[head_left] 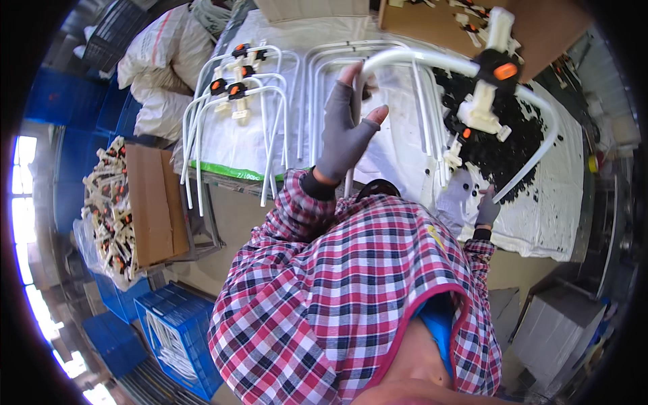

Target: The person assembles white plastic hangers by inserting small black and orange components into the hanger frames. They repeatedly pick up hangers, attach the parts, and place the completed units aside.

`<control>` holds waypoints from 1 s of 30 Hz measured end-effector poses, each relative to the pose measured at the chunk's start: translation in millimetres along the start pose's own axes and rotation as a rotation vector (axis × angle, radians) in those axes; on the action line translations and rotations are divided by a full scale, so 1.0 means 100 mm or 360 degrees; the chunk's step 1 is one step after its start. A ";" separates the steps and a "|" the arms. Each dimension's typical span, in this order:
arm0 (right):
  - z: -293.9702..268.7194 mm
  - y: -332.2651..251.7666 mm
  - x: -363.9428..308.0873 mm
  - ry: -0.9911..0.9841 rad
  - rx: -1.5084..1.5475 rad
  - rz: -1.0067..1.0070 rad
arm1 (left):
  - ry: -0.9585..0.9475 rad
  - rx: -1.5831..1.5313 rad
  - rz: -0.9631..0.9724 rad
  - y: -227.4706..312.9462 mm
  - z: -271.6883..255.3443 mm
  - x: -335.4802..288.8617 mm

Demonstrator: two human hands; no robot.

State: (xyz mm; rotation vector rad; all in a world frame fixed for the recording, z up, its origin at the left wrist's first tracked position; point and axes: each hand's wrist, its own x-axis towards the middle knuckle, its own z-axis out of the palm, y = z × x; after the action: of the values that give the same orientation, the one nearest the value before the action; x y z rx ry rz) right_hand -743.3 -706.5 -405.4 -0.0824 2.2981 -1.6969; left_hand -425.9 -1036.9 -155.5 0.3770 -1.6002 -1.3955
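Note:
A bent white tube (425,61) is raised in front of me. My left hand (344,131), in a grey fingerless glove, is open with fingers up and thumb spread; one leg of the tube runs along it between thumb and fingers. My right hand (487,208), gloved alike, is closed round the lower end of the other leg. A fitting (489,81) with cream arms, a black body and an orange button sits on the tube's right bend. Below it on the table lies a similar fitting (453,152).
Finished-looking bent tubes with fittings (236,91) stand at the left of the white-covered table (560,223). Bare bent tubes (320,64) stand mid-table. Black small parts (493,152) are heaped at right. Cardboard boxes (158,206) hold fittings; a blue crate (179,337) stands below.

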 end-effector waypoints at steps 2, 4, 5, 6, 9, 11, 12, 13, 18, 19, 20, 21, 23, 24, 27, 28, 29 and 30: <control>0.38 -0.61 -0.02 -0.0214 0.0073 -0.0128 | 0.0433 0.0553 0.0789 0.33 -0.07 0.09; 1.03 -1.23 -0.27 -0.0509 0.0082 -0.0269 | 0.0598 0.1059 0.1187 0.50 -0.13 0.13; 1.38 -1.48 -0.48 -0.0775 0.0073 -0.0458 | 0.0562 0.1137 0.1253 0.49 -0.15 0.13; 1.71 -1.69 -0.74 -0.1196 0.0350 -0.0365 | 0.0547 0.1196 0.1249 0.42 -0.19 0.14; 2.48 -1.96 -1.43 -0.2080 -0.0101 -0.0478 | 0.0229 0.0741 0.0401 -0.16 -0.12 0.05; 2.60 -1.88 -1.66 -0.2371 -0.0234 -0.1231 | 0.0413 0.0387 -0.0330 -0.63 -0.51 0.08; 2.55 -1.79 -1.70 -0.2289 -0.0461 -0.1300 | 0.0615 0.0985 -0.0171 -0.80 -0.87 -0.01; 2.49 -1.70 -1.63 -0.2253 -0.0502 -0.1581 | 0.0891 0.1664 0.0031 -0.98 -1.20 -0.10; 1.96 -1.05 -0.91 -0.1655 -0.0563 -0.0427 | 0.0588 0.2095 -0.0730 -1.47 -2.29 -1.04; 1.83 -0.91 -0.78 -0.1559 -0.0567 -0.0396 | 0.0427 0.2070 -0.0861 -1.55 -2.30 -1.17; 1.73 -0.78 -0.67 -0.1488 -0.0550 -0.0514 | 0.0274 0.2127 -0.0734 -1.59 -2.28 -1.34; 1.60 -0.68 -0.55 -0.1379 -0.0572 -0.0490 | 0.0210 0.2183 -0.1167 -1.65 -2.26 -1.39; 1.41 -0.52 -0.40 -0.1010 -0.0637 -0.0540 | 0.0128 0.2500 -0.0927 -1.72 -2.23 -1.45; 1.33 -0.45 -0.36 -0.0842 -0.0672 -0.0539 | 0.0163 0.2760 -0.0620 -1.76 -2.22 -1.46; 1.21 -0.36 -0.31 -0.0363 -0.0908 -0.0637 | 0.0278 0.2047 -0.0651 -1.83 -2.32 -1.35; 1.22 -0.35 -0.31 -0.0321 -0.0941 -0.0634 | 0.0266 0.2058 -0.0614 -1.86 -2.35 -1.32; 1.26 -0.35 -0.30 -0.0347 -0.0926 -0.0643 | 0.0253 0.2056 -0.0599 -1.87 -2.37 -1.29; 1.33 -0.35 -0.29 -0.0390 -0.1058 -0.0756 | 0.0259 0.2075 -0.0645 -1.88 -2.39 -1.26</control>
State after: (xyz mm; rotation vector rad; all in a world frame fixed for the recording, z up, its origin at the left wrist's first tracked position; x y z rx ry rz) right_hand -685.4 -834.1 -402.7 -0.9722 2.6669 -0.9206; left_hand -235.8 -1143.4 -402.4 1.5768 -2.1741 -0.3443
